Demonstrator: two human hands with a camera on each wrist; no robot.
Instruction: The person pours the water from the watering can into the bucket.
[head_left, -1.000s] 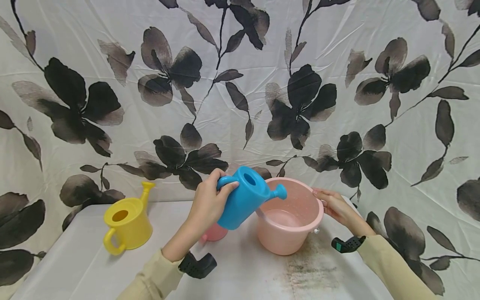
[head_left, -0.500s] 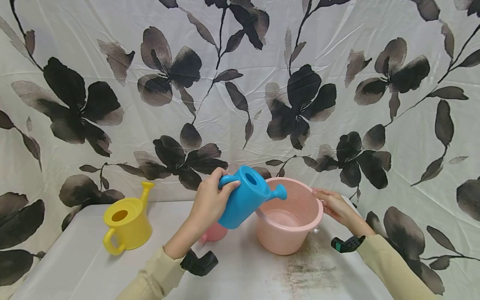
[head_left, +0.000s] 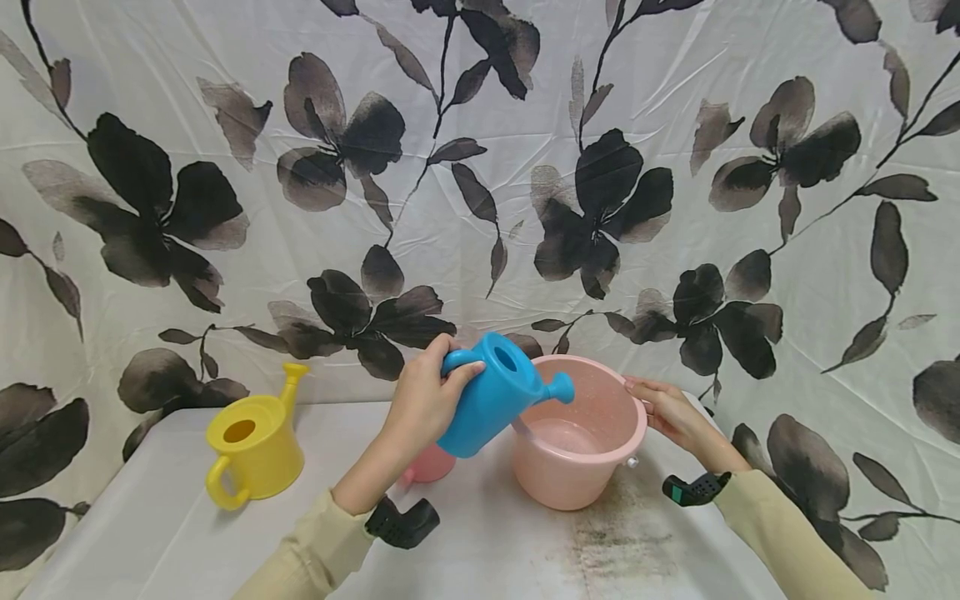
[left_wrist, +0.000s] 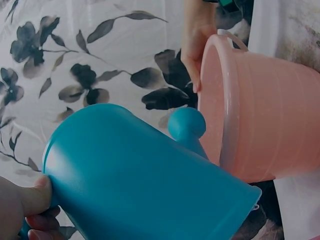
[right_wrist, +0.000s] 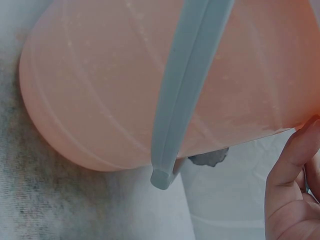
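Observation:
My left hand grips the handle of a blue watering can. The can is held above the table, tilted to the right, and its spout head is over the opening of a pink bucket. No stream of water can be made out at the spout. On the bucket's right side, my right hand holds the rim. The left wrist view shows the blue can's side close up, with the bucket beyond it. In the right wrist view, a pale grey handle hangs across the bucket's wall.
A yellow watering can stands at the table's left. Behind the blue can, a pink object is mostly hidden. Dark stains mark the white table before the bucket. A floral cloth hangs behind.
My left hand has shifted slightly right, and the blue watering can appears tilted a little further toward the bucket. The right hand and bucket have stayed in place.

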